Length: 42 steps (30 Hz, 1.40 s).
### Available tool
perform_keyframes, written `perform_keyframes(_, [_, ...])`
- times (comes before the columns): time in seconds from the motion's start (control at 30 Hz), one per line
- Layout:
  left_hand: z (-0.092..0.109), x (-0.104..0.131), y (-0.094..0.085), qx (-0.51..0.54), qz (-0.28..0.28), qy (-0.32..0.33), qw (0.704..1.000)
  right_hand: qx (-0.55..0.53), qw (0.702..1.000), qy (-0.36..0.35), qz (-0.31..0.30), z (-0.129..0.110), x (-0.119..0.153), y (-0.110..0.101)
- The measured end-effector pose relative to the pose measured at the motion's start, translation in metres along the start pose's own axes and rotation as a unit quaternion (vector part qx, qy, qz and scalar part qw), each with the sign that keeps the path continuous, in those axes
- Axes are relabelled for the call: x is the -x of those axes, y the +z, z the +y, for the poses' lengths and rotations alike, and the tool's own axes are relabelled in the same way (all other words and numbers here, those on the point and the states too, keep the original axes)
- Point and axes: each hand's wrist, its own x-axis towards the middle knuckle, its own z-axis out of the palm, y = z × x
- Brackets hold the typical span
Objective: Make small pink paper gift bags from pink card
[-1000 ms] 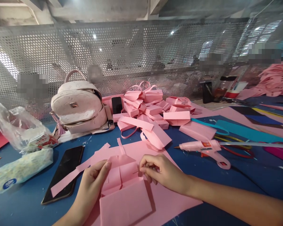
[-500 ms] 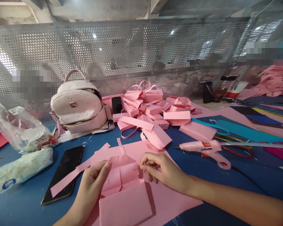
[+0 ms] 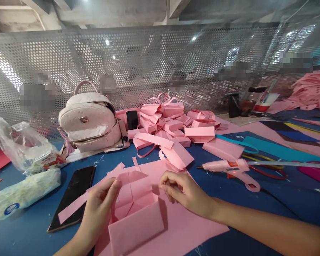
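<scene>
A folded pink paper box (image 3: 137,225) with an open top stands tilted over a pink paper sheet (image 3: 194,227). My left hand (image 3: 102,202) pinches its left upper edge between thumb and fingers. Just right of the box, my right hand (image 3: 180,188) is closed, its fingers curled against the thumb, with nothing showing in it. Loose pink paper strips (image 3: 73,208) stick out beyond the sheet on the left. A pink hot glue gun (image 3: 230,169) lies to the right of my right hand.
Finished-looking pink paper bags (image 3: 170,121) are heaped at the back. A cream backpack (image 3: 89,121) stands left of them. On the left lie a black phone (image 3: 70,193), a tissue pack (image 3: 26,193) and a plastic bag (image 3: 24,145). The glue gun's cord (image 3: 282,204) trails right. A perforated screen (image 3: 149,60) rises behind.
My left hand has shifted slightly left and tipped the paper box, so its inside and front wall show more. My right hand has stayed nearly in place, its fingers curled a little tighter.
</scene>
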Motion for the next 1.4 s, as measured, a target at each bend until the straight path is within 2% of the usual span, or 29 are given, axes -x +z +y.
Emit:
perform_keyframes(0.1, [0.000,-0.008,-0.011,-0.027,0.046,0.047,0.997,0.045,0.998,-0.013,0.034,0.005,-0.002,-0.003])
perform_keyframes(0.17, [0.002,-0.012,-0.017,-0.044,0.056,0.093,0.993,0.073,0.996,-0.012,0.042,0.007,-0.005,-0.005])
perform_keyframes(0.3, [0.008,-0.012,-0.022,-0.082,0.001,0.237,0.968,0.131,0.990,-0.012,0.052,0.011,-0.008,-0.007])
perform_keyframes(0.37, [0.010,-0.010,-0.023,-0.139,-0.030,0.322,0.936,0.162,0.985,-0.015,0.059,0.013,-0.008,-0.007])
perform_keyframes(0.43, [0.010,-0.008,-0.024,-0.219,-0.050,0.399,0.889,0.188,0.980,-0.018,0.064,0.014,-0.008,-0.006])
perform_keyframes(0.53, [0.009,-0.007,-0.024,-0.299,-0.056,0.483,0.821,0.218,0.974,-0.023,0.061,0.014,-0.007,-0.005])
perform_keyframes(0.6, [0.008,-0.007,-0.022,-0.319,-0.057,0.514,0.794,0.233,0.971,-0.029,0.052,0.012,-0.007,-0.005])
perform_keyframes(0.7, [0.008,-0.007,-0.020,-0.330,-0.061,0.521,0.785,0.252,0.966,-0.037,0.039,0.010,-0.006,-0.005])
perform_keyframes(0.9, [0.008,-0.002,-0.016,-0.378,-0.016,0.550,0.744,0.294,0.953,-0.050,0.044,0.006,-0.005,-0.004])
perform_keyframes(1.07, [0.003,0.000,-0.013,-0.378,0.044,0.532,0.757,0.348,0.932,-0.085,0.054,0.003,-0.006,-0.004])
perform_keyframes(1.2, [-0.002,0.000,-0.010,-0.353,0.091,0.500,0.786,0.386,0.908,-0.159,0.042,0.000,-0.005,-0.004])
perform_keyframes(1.23, [-0.004,0.000,-0.010,-0.337,0.095,0.475,0.807,0.393,0.900,-0.188,0.027,0.000,-0.004,-0.003])
perform_keyframes(1.33, [-0.009,-0.002,-0.007,-0.211,0.070,0.352,0.909,0.402,0.869,-0.287,-0.039,-0.001,-0.002,0.001])
perform_keyframes(1.4, [-0.013,-0.006,-0.006,-0.115,0.039,0.277,0.953,0.419,0.826,-0.369,-0.075,-0.002,-0.001,0.004])
